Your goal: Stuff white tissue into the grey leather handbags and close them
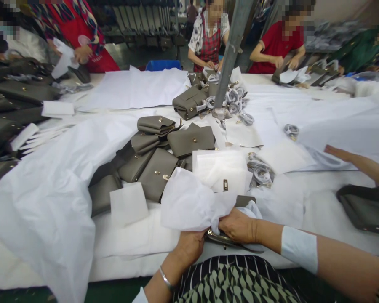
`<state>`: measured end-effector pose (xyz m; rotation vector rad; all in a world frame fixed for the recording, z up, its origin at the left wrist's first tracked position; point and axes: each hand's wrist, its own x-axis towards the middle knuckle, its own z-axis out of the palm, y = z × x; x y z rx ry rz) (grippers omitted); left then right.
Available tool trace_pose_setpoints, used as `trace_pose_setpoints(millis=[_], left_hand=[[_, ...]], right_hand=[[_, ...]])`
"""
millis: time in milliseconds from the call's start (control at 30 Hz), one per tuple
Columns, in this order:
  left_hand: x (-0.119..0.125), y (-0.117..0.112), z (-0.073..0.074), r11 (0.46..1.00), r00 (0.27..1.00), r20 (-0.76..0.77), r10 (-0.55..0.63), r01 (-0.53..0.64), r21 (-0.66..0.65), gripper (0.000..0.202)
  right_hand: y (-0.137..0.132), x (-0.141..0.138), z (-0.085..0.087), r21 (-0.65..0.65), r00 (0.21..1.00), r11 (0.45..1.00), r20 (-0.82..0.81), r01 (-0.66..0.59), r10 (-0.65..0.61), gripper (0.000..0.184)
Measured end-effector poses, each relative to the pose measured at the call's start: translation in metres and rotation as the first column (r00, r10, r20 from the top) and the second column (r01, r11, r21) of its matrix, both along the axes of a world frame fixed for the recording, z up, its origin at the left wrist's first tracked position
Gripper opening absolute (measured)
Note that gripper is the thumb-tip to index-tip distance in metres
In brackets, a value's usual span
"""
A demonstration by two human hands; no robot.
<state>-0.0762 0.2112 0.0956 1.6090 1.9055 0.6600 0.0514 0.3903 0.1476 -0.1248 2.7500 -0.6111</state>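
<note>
At the table's near edge, my left hand is closed on the left rim of a dark olive handbag with a gold zip. My right hand is closed on thin white tissue paper at the bag's mouth, its fingertips hidden in the folds. The sheet spreads up and left over the bag, covering part of it. Just beyond lies a stack of white sheets with a small gold clasp piece on top. A loose white square sheet lies to the left.
Several olive handbags are heaped ahead, with wrapped straps to their right. A metal post rises from the table. At right, another person's arm reaches over near a dark bag. Co-workers stand across the table.
</note>
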Motion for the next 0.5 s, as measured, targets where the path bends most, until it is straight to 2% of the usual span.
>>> trace_pose_setpoints(millis=[100, 233, 300, 367, 433, 500], left_hand=[[-0.002, 0.003, -0.001, 0.995, 0.999, 0.031, -0.017, 0.013, 0.102, 0.045], [-0.003, 0.003, 0.0, 0.995, 0.996, 0.092, -0.009, 0.0, 0.104, 0.044], [-0.002, 0.002, 0.004, 0.995, 0.994, 0.109, -0.026, 0.016, 0.096, 0.048], [-0.001, 0.003, 0.011, 0.999, 0.993, 0.121, -0.004, -0.002, 0.047, 0.043], [0.0, 0.009, 0.021, 0.997, 0.99, 0.127, 0.068, -0.064, -0.039, 0.028], [0.002, 0.017, 0.03, 0.984, 0.982, 0.122, 0.143, -0.127, -0.127, 0.023]], right_hand=[[-0.003, -0.013, -0.004, 0.069, 0.989, 0.997, 0.142, -0.047, 0.036, 0.02], [-0.005, -0.028, -0.01, 0.132, 0.972, 0.991, 0.23, 0.02, -0.051, 0.017], [-0.003, -0.029, -0.014, 0.101, 0.978, 0.993, 0.197, 0.055, -0.074, 0.018], [0.001, -0.026, -0.02, 0.026, 0.979, 0.991, 0.152, 0.132, -0.134, 0.019], [0.005, -0.024, -0.024, -0.053, 0.965, 0.973, 0.148, 0.225, -0.215, 0.021], [0.009, -0.022, -0.028, -0.096, 0.948, 0.955, 0.187, 0.28, -0.259, 0.021]])
